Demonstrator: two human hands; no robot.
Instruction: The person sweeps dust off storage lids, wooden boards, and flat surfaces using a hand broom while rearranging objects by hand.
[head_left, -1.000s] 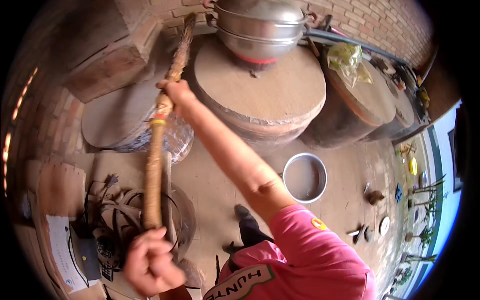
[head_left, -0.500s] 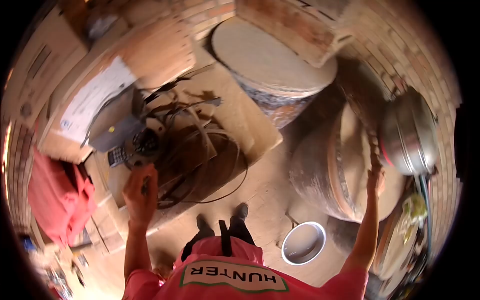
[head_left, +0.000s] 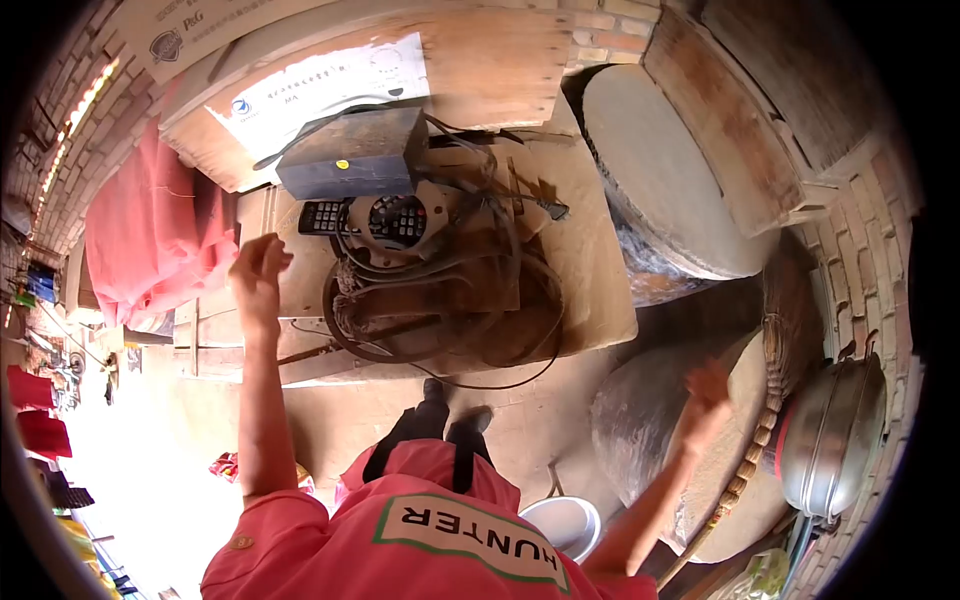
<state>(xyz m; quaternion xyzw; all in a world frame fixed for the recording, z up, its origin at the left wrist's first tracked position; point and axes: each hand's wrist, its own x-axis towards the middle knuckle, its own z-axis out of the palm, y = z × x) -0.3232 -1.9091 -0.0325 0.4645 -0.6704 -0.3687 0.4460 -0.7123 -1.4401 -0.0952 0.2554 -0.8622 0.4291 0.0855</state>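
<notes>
My left hand (head_left: 260,280) is raised over the left end of the table, fingers loosely bent and apart, with nothing visible in them. Nearest to it on the tabletop are a black remote control (head_left: 320,217), a second dark keypad (head_left: 397,221), a dark metal box (head_left: 350,165) with a yellow sticker, and a tangle of cables (head_left: 440,270). My right hand (head_left: 708,395), somewhat blurred, hovers empty above a large round vat (head_left: 640,420), its fingers apart. Just right of it, a straw broom (head_left: 790,310) leans head-up across the vat's lid, not touched by the hand.
A big lidded jar (head_left: 660,160) stands behind the table (head_left: 600,300), beside wooden boards (head_left: 725,120). Against the right brick wall is a metal pot (head_left: 835,435). A white basin (head_left: 565,522) sits on the floor near me. Red cloth (head_left: 160,230) hangs at the left.
My view has turned left, showing a bright doorway. My right hand has come off the broom handle and moved away from it. My left hand has moved clear of the cables.
</notes>
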